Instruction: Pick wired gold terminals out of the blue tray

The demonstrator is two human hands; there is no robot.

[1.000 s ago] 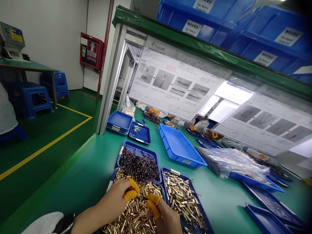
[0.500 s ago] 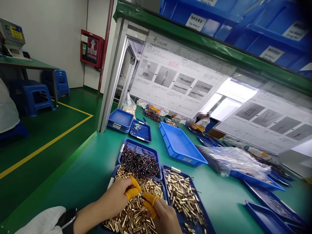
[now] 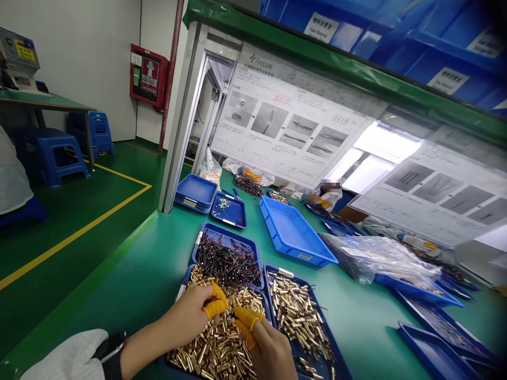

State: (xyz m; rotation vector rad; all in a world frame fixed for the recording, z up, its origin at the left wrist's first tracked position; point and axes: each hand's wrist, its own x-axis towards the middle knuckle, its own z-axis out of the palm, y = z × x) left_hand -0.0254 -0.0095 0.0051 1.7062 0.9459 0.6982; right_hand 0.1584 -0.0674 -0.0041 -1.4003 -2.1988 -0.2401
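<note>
Small brass-coloured metal tubes (image 3: 219,343) fill the blue tray in front of me. Over them my left hand (image 3: 204,305) has its thumb and finger, in yellow finger cots, pinched together; whatever lies between them is too small to make out. My right hand (image 3: 261,338), also in yellow finger cots, is closed in a pinch just to the right, and its fingertips hide what they hold. Behind this tray lies a tray of short black and red wires (image 3: 227,261). To the right, another tray holds brass tubes with dark wire ends (image 3: 299,311).
A light-blue bin (image 3: 295,232) stands behind the trays. Stacked blue trays (image 3: 196,191) and a small parts tray (image 3: 228,210) are at the back left. Plastic bags (image 3: 380,256) lie to the right. Across the bench, co-workers' hands (image 3: 251,175) show below hanging instruction sheets (image 3: 285,116).
Both hands stay over the brass tubes, still pinched. The right fingertips have shifted very slightly, and the view has tilted a little.
</note>
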